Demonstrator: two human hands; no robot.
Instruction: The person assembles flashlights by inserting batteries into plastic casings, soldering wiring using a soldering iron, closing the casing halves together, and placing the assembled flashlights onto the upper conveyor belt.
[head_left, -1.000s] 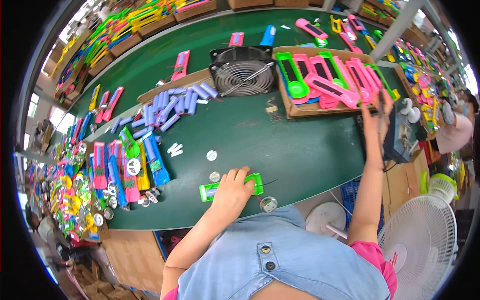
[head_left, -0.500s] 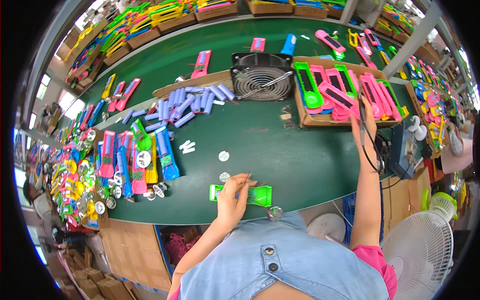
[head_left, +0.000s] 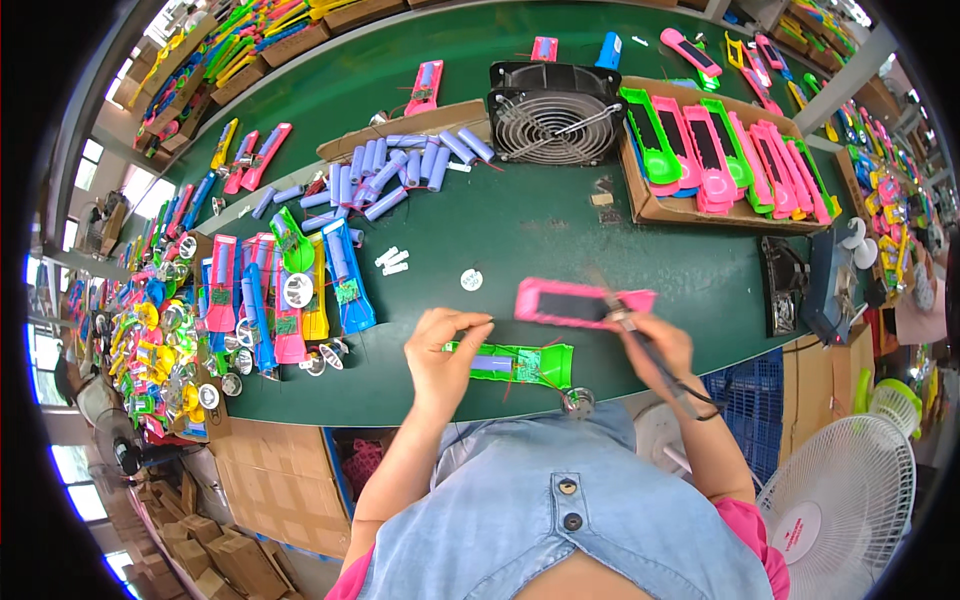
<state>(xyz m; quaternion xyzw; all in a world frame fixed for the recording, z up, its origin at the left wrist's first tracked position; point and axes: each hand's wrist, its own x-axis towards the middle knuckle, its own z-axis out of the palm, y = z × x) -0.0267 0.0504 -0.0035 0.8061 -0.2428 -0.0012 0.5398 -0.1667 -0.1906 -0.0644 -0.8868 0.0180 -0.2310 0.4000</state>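
In front of me lies a green plastic housing (head_left: pixel 556 366) with a lilac battery cell (head_left: pixel 490 363) and a small green circuit board (head_left: pixel 527 364) inside. Thin wires run from it to a round silvery lamp disc (head_left: pixel 578 402) at the table's near edge. My left hand (head_left: pixel 440 362) is over the housing's left end, thumb and fingertips pinched together; what they hold is too small to make out. My right hand (head_left: pixel 660 352) grips a corded soldering iron (head_left: pixel 652 350) and, with it, a pink casing (head_left: pixel 545 302) with a dark panel, slightly blurred, above the green housing.
A carton (head_left: pixel 690 212) of pink and green casings stands at the back right, beside a black fan (head_left: pixel 556 125). Lilac cells (head_left: pixel 385 172) are heaped back left, near assembled housings (head_left: pixel 285 325). A white disc (head_left: pixel 471 280) lies mid-table; a blue box (head_left: pixel 828 285) stands right.
My right hand has come back from the carton to the green housing, bringing a pink casing along with the soldering iron. My left hand has shifted toward the housing's left end, still pinched.
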